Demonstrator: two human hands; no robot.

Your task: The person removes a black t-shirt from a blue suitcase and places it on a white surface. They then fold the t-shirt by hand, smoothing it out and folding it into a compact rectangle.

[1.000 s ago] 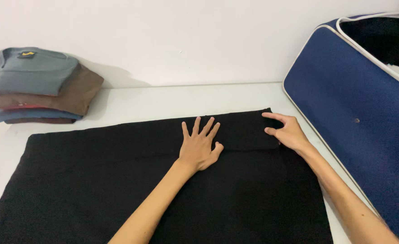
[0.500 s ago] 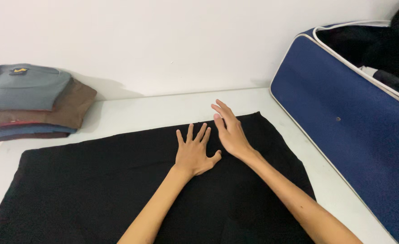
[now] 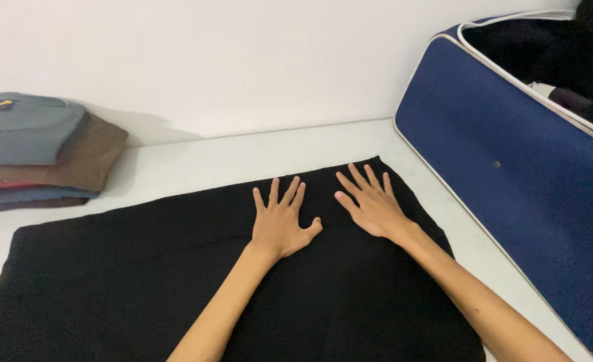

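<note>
Lying flat, fingers spread, both hands (left (image 3: 280,224), right (image 3: 371,204)) press the black cloth (image 3: 142,281), its near edge cut off.

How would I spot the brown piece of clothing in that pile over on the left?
Start at the white table and go to its far left corner, by the wall, where a stack of folded clothes sits. The brown garment lies directly under the grey top one, sticking out further right than the others.

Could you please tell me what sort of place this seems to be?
Probably a room at home where clothes get folded: a stack of folded shirts, a black cloth spread on a white table, and an open blue bag.
</note>
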